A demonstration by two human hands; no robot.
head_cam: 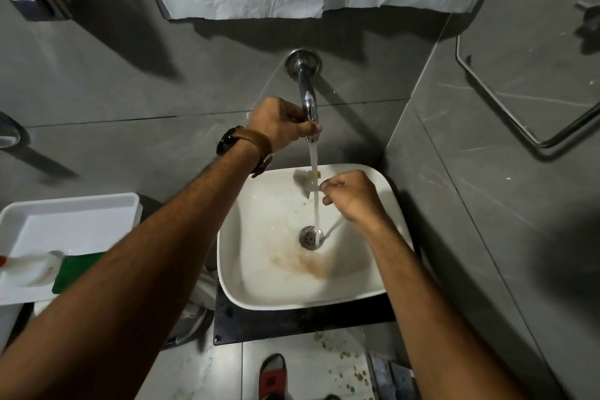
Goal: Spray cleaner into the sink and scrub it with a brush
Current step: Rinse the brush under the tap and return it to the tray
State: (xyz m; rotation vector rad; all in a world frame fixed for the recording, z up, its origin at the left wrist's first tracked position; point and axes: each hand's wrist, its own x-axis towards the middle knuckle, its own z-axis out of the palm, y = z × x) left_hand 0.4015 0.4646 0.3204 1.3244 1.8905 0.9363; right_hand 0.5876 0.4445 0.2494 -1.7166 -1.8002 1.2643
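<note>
sink rinsing, left hand gripping tap.

White sink with a brownish-tan stain smeared around the metal drain, mostly at 6 o'clock. Shiny chrome tap, grey wall tiles with faint white veins. White tray at 9 o'clock holds a green pad. Brown watch strap, red sandal on the pale floor.
</note>
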